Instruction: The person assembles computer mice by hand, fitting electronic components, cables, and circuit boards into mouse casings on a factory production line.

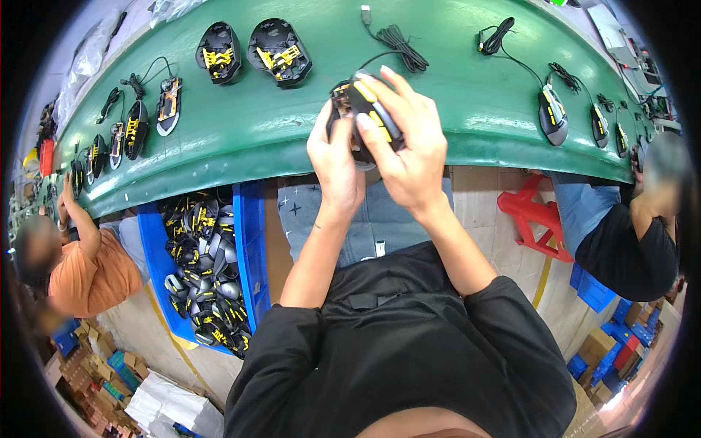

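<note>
Both hands, left hand (334, 157) and right hand (409, 150), clasp the mouse (365, 109) between their fingers above the belt (467, 95), seemingly mid-assembly; seating its shell likely needs firm, aligned pressure.

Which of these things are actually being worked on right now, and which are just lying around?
In hand:
- black and yellow mouse, held by left hand and right hand
- its cable, lying on the green belt

Lying about:
- two open mouse shells
- blue bin of mouse parts
- red stool
- finished mouse
</note>
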Demonstrator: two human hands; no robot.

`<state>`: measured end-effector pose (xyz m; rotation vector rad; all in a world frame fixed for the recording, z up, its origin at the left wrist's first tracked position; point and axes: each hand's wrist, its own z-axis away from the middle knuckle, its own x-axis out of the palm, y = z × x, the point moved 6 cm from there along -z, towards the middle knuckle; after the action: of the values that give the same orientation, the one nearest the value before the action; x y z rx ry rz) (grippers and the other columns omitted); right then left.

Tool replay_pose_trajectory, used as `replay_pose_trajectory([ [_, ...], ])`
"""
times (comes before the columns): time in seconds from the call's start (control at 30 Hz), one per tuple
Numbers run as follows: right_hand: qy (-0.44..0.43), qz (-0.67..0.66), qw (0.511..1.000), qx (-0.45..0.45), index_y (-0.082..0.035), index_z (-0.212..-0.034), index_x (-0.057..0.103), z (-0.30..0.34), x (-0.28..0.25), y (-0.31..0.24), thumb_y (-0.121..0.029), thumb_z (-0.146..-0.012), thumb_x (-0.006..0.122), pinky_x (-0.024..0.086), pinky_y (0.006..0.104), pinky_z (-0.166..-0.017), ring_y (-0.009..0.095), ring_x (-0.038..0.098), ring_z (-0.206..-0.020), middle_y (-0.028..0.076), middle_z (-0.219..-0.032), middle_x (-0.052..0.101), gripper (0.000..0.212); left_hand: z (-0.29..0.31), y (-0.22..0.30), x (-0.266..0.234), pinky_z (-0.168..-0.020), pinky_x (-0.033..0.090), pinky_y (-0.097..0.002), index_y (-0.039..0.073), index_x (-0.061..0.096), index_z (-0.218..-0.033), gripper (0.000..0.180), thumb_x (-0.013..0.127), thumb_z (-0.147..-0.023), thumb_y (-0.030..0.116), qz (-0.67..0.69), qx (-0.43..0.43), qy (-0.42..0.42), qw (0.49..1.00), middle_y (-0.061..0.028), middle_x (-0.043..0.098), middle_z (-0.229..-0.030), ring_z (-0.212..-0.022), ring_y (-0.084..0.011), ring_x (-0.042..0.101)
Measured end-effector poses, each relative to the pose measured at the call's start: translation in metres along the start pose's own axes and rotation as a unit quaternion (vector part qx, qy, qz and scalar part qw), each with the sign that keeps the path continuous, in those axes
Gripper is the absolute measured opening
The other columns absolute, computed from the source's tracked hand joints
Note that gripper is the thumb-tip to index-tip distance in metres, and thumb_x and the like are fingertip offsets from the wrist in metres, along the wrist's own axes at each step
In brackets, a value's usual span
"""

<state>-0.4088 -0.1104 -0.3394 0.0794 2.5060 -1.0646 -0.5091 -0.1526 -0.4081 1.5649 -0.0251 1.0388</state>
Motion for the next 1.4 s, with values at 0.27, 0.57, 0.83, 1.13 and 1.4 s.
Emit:
replay_pose_trajectory([
  [0.27, -0.008, 0.085, 0.996, -0.022, -0.009, -0.124, 0.063, 0.019, 0.020, -0.006, -0.019, -0.081, 0.069, 0.042, 0.0429, -0.095, 0.037, 0.052, -0.110, 0.021, -0.132, 0.054, 0.044, 0.004, -0.006, -0.006, -0.094, 0.048, -0.0333, 0.002, 0.053, -0.126, 0.041, 0.038, -0.103, 0.034, 0.127, -0.051, -0.007, 0.991, -0.0081, 0.062, -0.116, -0.105, -0.0190, 0.060],
  [0.57, -0.098, 0.045, 0.994, -0.024, -0.006, -0.132, 0.057, 0.021, 0.013, -0.006, -0.016, -0.080, 0.069, 0.041, 0.0429, -0.099, 0.038, 0.051, -0.114, 0.022, -0.136, 0.051, 0.054, 0.008, 0.011, 0.007, -0.084, 0.049, -0.0278, -0.001, 0.053, -0.124, 0.042, 0.071, -0.088, 0.013, 0.036, -0.016, -0.035, 0.999, -0.0064, 0.060, -0.110, -0.097, -0.0124, 0.059],
  [0.83, -0.129, -0.244, 0.895, 0.350, 0.002, -0.103, 0.071, -0.006, -0.022, 0.039, -0.017, -0.085, 0.074, 0.049, 0.0222, -0.069, 0.009, 0.065, -0.079, 0.007, -0.090, 0.072, 0.026, 0.022, 0.025, -0.010, -0.089, 0.049, -0.0287, -0.006, 0.058, -0.122, 0.051, 0.076, -0.075, 0.008, -0.108, -0.016, -0.104, 0.989, -0.0090, 0.065, -0.110, -0.097, -0.0144, 0.062],
  [1.13, -0.246, -0.347, 0.842, 0.330, 0.001, -0.088, 0.069, -0.020, -0.012, 0.026, -0.005, -0.082, 0.073, 0.050, 0.0259, -0.079, 0.012, 0.062, -0.083, 0.009, -0.092, 0.069, 0.010, 0.040, 0.044, -0.004, -0.093, 0.048, -0.0293, -0.009, 0.057, -0.125, 0.067, 0.080, -0.064, 0.005, -0.196, 0.026, -0.192, 0.961, -0.0143, 0.066, -0.112, -0.102, -0.0169, 0.063],
  [1.4, -0.170, -0.354, 0.886, 0.246, 0.002, -0.090, 0.070, -0.013, -0.006, 0.019, -0.010, -0.082, 0.075, 0.052, 0.0227, -0.072, 0.008, 0.062, -0.079, 0.004, -0.087, 0.069, 0.015, 0.043, 0.037, -0.015, -0.088, 0.050, -0.0278, -0.008, 0.060, -0.121, 0.062, 0.080, -0.064, 0.005, -0.166, 0.027, -0.143, 0.975, -0.0129, 0.068, -0.106, -0.095, -0.0155, 0.064],
])
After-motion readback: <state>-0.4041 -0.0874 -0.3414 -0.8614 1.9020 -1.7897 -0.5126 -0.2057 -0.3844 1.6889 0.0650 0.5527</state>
